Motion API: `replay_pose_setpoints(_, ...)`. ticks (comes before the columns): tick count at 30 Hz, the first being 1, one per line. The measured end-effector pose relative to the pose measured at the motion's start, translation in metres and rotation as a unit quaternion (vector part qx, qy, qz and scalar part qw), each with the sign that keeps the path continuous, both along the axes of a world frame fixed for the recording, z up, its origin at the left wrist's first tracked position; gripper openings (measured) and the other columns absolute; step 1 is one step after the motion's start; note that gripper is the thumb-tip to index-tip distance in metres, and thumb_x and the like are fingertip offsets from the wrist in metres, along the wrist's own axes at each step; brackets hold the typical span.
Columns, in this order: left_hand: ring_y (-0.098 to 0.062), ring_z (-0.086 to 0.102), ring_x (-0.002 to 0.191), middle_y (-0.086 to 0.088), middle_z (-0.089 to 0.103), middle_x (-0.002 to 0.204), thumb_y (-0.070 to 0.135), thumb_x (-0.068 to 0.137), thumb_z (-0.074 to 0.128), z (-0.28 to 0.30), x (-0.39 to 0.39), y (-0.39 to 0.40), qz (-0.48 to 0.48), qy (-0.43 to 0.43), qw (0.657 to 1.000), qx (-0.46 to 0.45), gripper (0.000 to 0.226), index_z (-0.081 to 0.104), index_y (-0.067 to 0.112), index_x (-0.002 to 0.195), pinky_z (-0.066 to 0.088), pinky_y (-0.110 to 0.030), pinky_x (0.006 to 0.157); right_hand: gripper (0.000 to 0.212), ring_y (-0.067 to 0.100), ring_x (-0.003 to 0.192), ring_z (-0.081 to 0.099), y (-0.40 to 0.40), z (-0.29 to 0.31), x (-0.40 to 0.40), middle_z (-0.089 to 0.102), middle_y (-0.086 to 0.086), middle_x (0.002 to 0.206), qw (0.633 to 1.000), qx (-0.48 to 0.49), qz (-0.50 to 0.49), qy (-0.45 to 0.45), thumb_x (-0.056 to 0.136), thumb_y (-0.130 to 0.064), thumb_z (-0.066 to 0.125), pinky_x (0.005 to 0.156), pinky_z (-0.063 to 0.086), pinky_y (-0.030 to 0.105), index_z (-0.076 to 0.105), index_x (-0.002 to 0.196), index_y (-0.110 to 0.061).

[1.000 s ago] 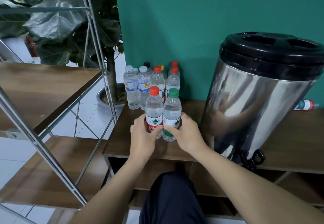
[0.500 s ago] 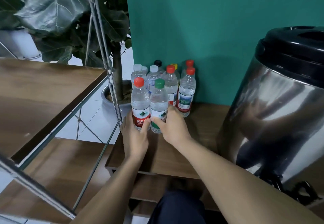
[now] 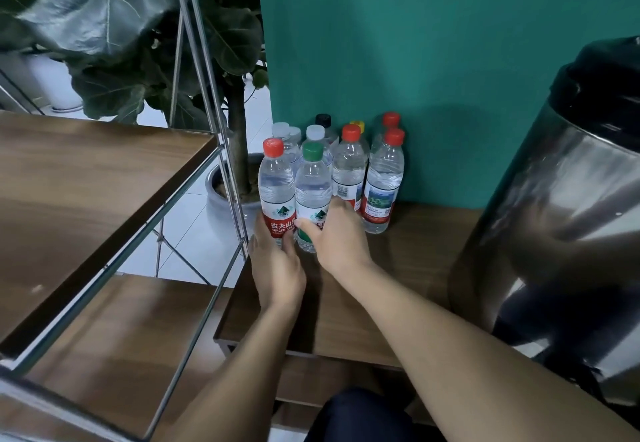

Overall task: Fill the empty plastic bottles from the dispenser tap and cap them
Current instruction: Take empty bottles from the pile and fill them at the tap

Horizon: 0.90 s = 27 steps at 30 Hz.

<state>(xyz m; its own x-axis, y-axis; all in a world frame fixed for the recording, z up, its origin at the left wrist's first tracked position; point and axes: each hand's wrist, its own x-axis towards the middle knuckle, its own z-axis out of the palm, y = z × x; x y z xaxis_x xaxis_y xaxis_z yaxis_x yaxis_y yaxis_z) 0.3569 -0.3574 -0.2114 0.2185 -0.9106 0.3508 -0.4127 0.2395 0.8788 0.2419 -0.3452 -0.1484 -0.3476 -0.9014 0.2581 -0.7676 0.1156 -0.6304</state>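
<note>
1. Teal wall (image 3: 433,60) backs a low wooden bench (image 3: 398,285), with a metal rack (image 3: 104,216) and a potted plant (image 3: 232,112) to the left.
2. Left hand (image 3: 277,268) wraps the base of a red-capped bottle (image 3: 275,192), fingers curled round its red label.
3. Right hand (image 3: 341,237) grips the green-capped bottle (image 3: 313,195) just beside it, thumb pressed on the label; the two bottles touch.
4. Both look filled and wear caps, so these two seem finished and are being set at the front of the group.
5. Behind them stand more capped bottles (image 3: 381,178) against the wall, with red, white, black and yellow caps; those in front show water, the rear ones are too hidden to judge.
6. Steel dispenser (image 3: 554,216) sits well apart to the right; its tap is not in view.
7. No open or empty bottle shows, so I judge the task far along, possibly near done; what remains cannot be told from here.
</note>
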Motion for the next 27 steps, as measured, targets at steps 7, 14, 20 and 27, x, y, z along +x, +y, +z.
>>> replay_pose_setpoints(7, -0.031, 0.069, 0.122, -0.003, 0.069, 0.142, 0.015, 0.110, 0.052, 0.004, 0.002, 0.005, -0.039, -0.038, 0.998, 0.011, 0.052, 0.038, 0.027, 0.159, 0.058, -0.049, 0.096, 0.043, 0.028, 0.110, 0.073, 0.016, 0.002, -0.008, 0.079, 0.007, 0.117, 0.997, 0.041, 0.013, -0.064, 0.090, -0.040, 0.091, 0.087, 0.055, 0.034, 0.075, 0.116, -0.010)
replay_pose_setpoints(14, -0.026, 0.046, 0.156, -0.007, 0.050, 0.165, 0.014, 0.110, 0.062, 0.018, -0.005, 0.056, -0.081, -0.011, 0.996, 0.046, 0.060, 0.039, 0.017, 0.166, 0.039, -0.053, 0.131, 0.042, 0.017, 0.101, 0.075, 0.069, -0.004, -0.025, 0.078, -0.001, 0.119, 0.989, 0.025, -0.010, -0.144, 0.094, -0.037, 0.086, 0.097, 0.062, 0.042, 0.076, 0.129, -0.016)
replay_pose_setpoints(20, -0.011, 0.067, 0.108, 0.009, 0.069, 0.116, 0.021, 0.116, 0.056, 0.077, -0.029, 0.134, -0.111, 0.037, 0.993, -0.036, 0.007, 0.060, 0.026, 0.121, 0.056, -0.040, 0.097, 0.012, 0.005, 0.085, 0.070, 0.134, 0.055, -0.036, 0.075, -0.014, 0.087, 0.991, -0.069, 0.031, -0.114, 0.102, -0.018, 0.074, 0.088, 0.061, 0.037, 0.078, 0.092, -0.022)
replay_pose_setpoints(27, -0.015, 0.070, 0.097, 0.010, 0.073, 0.099, 0.020, 0.118, 0.056, 0.168, -0.096, 0.226, -0.273, 0.022, 0.953, -0.132, 0.019, 0.072, 0.025, 0.108, 0.052, -0.028, 0.080, 0.030, 0.003, 0.095, 0.069, 0.277, 0.143, -0.108, 0.074, -0.013, 0.089, 0.982, -0.170, 0.023, -0.085, 0.110, -0.012, 0.054, 0.081, 0.055, 0.021, 0.077, 0.103, -0.029)
